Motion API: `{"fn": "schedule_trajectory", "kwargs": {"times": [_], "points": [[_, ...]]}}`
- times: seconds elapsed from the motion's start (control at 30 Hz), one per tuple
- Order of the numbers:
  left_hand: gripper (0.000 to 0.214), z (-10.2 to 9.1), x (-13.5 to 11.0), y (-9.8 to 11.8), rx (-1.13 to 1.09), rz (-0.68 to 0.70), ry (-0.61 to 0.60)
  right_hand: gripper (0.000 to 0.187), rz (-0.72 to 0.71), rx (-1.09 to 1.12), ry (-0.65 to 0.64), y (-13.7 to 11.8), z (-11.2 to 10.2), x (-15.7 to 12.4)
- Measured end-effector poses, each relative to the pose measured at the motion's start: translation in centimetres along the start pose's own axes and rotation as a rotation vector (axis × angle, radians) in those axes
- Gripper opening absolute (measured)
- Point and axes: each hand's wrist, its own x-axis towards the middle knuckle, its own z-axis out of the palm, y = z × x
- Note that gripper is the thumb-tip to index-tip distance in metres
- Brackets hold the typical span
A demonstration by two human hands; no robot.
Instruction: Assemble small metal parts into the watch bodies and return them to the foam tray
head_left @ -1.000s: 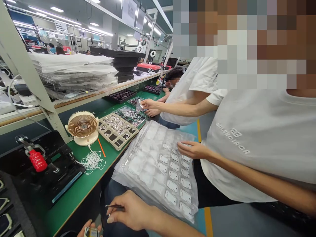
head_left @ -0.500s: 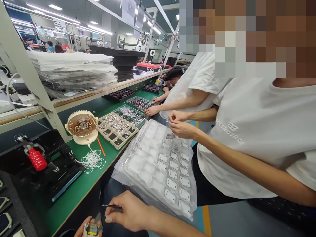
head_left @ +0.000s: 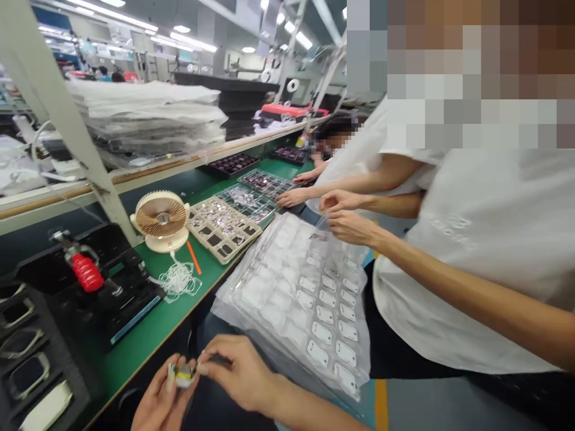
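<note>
Low in the head view, my left hand (head_left: 160,395) is closed around a small pale electronic device (head_left: 183,377). Its inside faces up, with a silver block edged in yellow showing, like a battery. My right hand (head_left: 245,371) is close against the device's right side, thumb and forefinger pinched together at its edge. The thin dark tool visible in that hand half a second earlier is largely hidden by the fingers and blur now. To the left, a black foam tray (head_left: 49,335) holds several watch-like cases.
A black clamp fixture with a red handle (head_left: 87,272) stands on the green bench, near a fan (head_left: 162,215), a tangled white cable (head_left: 179,281) and a beige parts tray (head_left: 224,259). A wrapped tray of white plates (head_left: 265,287) lies right, beside a co-worker's hands (head_left: 345,218).
My left hand has risen further into view with the device. My right hand has closed in on the device's edge, and its tool no longer shows clearly. The view has shifted slightly.
</note>
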Motion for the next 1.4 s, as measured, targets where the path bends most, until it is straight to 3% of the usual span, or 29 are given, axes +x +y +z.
{"fn": "schedule_trajectory", "kwargs": {"times": [0.13, 0.23, 0.73, 0.8, 0.97, 1.07, 1.17, 1.3, 1.4], "points": [[0.039, 3.7, -1.2, 2.0, -0.053, 0.077, -0.068, 0.023, -0.124, 0.081, 0.099, -0.5, 0.2, 0.5], [0.034, 5.1, -1.4, 2.8, -0.052, 0.15, -0.08, 0.012, -0.204, 0.086, 0.117, -0.4, 0.4, 0.6], [0.042, 4.0, -2.2, 1.9, 0.05, 0.234, -0.09, 0.011, -0.346, -0.043, 0.075, 0.1, 1.8, 0.4], [0.043, 3.6, -2.1, 1.8, 0.055, 0.259, -0.116, 0.005, -0.297, -0.042, 0.081, -0.1, 1.8, 0.5], [0.043, 2.3, -1.9, 1.8, 0.102, 0.282, -0.189, 0.045, -0.111, 0.008, -0.04, -1.0, 1.4, 1.0], [0.041, 1.7, -1.8, 1.9, 0.148, 0.313, -0.21, 0.045, -0.005, 0.116, -0.095, -1.2, 1.6, 1.0], [0.04, 1.4, -2.1, 1.8, 0.191, 0.296, -0.235, 0.043, 0.089, 0.186, -0.038, -1.5, 2.2, 0.4], [0.049, 0.7, -2.7, 1.0, 0.171, 0.148, -0.163, 0.046, 0.091, 0.077, -0.019, -2.1, 1.9, -1.5], [0.066, -0.1, -2.2, 0.2, 0.141, -0.041, -0.091, 0.039, 0.094, -0.186, -0.01, -1.7, -1.3, -3.3]]}}
